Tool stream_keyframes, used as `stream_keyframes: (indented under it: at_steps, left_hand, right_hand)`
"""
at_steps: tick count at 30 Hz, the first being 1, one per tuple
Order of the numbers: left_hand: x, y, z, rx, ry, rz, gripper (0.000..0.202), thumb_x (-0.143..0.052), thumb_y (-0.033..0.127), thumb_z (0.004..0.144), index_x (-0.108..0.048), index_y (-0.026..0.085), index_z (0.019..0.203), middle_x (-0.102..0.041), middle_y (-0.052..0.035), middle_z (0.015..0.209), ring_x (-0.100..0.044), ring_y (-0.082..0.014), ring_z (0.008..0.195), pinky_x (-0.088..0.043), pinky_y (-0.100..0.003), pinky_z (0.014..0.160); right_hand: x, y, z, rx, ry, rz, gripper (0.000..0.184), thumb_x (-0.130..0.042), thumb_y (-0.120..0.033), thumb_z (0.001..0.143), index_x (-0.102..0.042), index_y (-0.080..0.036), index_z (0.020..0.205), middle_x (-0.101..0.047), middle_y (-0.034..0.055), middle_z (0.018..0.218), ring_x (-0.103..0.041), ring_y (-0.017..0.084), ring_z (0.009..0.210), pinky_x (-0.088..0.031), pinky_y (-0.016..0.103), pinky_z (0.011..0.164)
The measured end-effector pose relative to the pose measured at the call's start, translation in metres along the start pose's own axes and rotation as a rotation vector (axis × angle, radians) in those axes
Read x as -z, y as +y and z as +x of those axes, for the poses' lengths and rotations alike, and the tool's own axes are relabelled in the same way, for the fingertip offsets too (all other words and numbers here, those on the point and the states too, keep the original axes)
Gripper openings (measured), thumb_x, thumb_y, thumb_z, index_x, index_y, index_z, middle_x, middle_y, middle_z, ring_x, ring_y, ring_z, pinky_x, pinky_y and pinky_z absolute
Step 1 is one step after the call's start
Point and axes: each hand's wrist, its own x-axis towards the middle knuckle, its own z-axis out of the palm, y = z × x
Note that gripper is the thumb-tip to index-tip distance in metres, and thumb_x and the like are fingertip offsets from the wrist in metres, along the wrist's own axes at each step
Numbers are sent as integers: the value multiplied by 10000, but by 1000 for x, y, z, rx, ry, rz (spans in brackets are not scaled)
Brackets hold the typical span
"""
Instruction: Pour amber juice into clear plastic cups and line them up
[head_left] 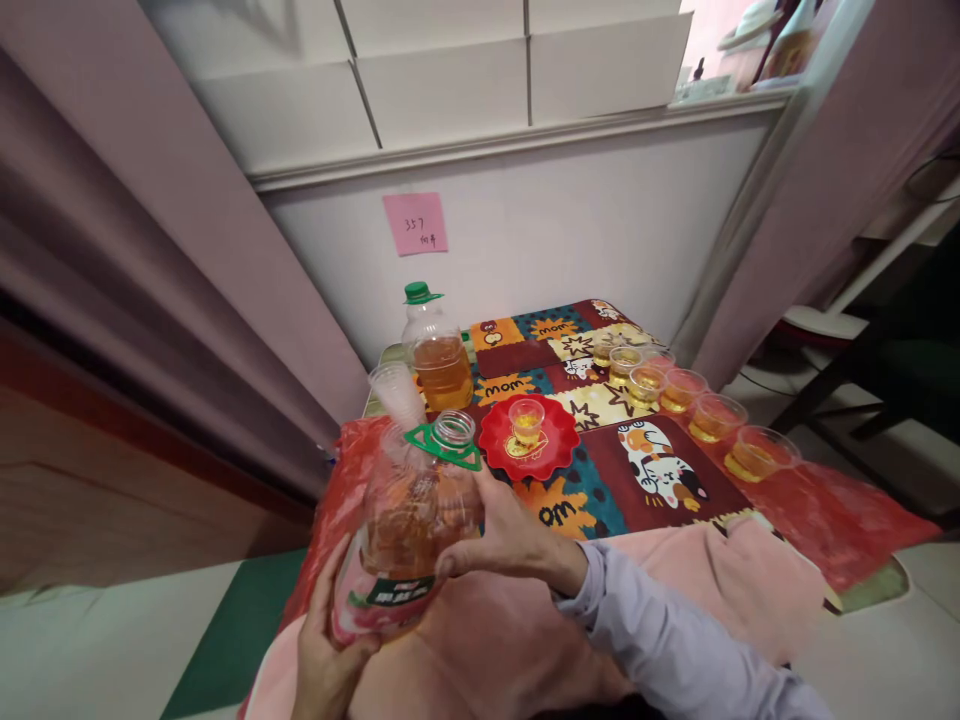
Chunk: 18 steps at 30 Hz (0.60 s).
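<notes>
Both hands hold a large clear bottle (420, 510) of amber drink, tilted over the near left part of the table. Its mouth is uncapped, with a green handle ring around the neck. My left hand (330, 630) is wrapped under the bottle's base, beside the pink label. Against its right side, my right hand (502, 530) grips the upper body. Just beyond the bottle's mouth, a red scalloped plate (491, 455) carries a small clear plastic cup (527, 420) with some amber drink in it.
A second bottle (442, 370) with a green cap stands behind, beside stacked clear cups (396, 395). Several cups of drink (716, 418) line the right edge of the patterned tablecloth (607, 500). A white wall (540, 210) bearing a pink note (416, 224) rises behind.
</notes>
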Motion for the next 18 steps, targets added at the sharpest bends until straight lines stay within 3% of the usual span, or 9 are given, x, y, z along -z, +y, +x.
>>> stream_keyframes:
  at_steps: [4,6,8,12,15,18]
  left_hand:
    - [3,1,-2,41,1,25,1122,-1033,759,408,-782,262,1382,-798,-158,1406,-640,-528,1469,-500,-628,1266]
    - [1,1,-4,61,7,-27,1154,-1043,746,402,-765,270,1416,-793,-158,1417,-647,-527,1458,-543,-615,1224]
    - [-1,0,-6,86,12,-76,1204,-1051,750,385,-748,269,1446,-773,-165,1458,-652,-531,1448,-593,-601,1164]
    - [-2,1,-6,95,25,-91,1263,-1068,753,331,-746,264,1450,-743,-180,1500,-652,-544,1436,-621,-591,1124]
    - [-1,2,-5,77,26,-73,1257,-1058,784,312,-766,265,1420,-748,-176,1485,-643,-545,1446,-597,-597,1160]
    - [-2,3,-4,69,13,-66,1251,-1043,815,311,-776,256,1398,-762,-179,1456,-641,-543,1452,-567,-606,1197]
  right_hand:
    - [20,2,1,96,-18,-94,1044,-878,-797,860,-462,-301,1679,-686,163,1559,-697,397,1430,-560,608,1207]
    - [42,1,4,115,87,-142,915,-765,-808,954,-506,-295,1665,-712,167,1509,-722,374,1382,-579,579,1165]
    - [71,-6,9,129,242,-290,768,-768,-740,979,-599,-293,1580,-761,152,1416,-768,345,1280,-605,547,1110]
    - [131,-33,24,102,458,-979,574,-855,-522,943,-718,-234,1420,-829,149,1271,-790,354,1211,-593,534,1106]
    - [156,-50,35,-65,387,-1465,524,-830,-475,981,-722,-202,1415,-807,174,1373,-777,349,1272,-583,484,1109]
    - [161,-56,45,-179,290,-1669,668,-851,-559,967,-680,-195,1500,-755,198,1475,-761,361,1311,-586,449,1073]
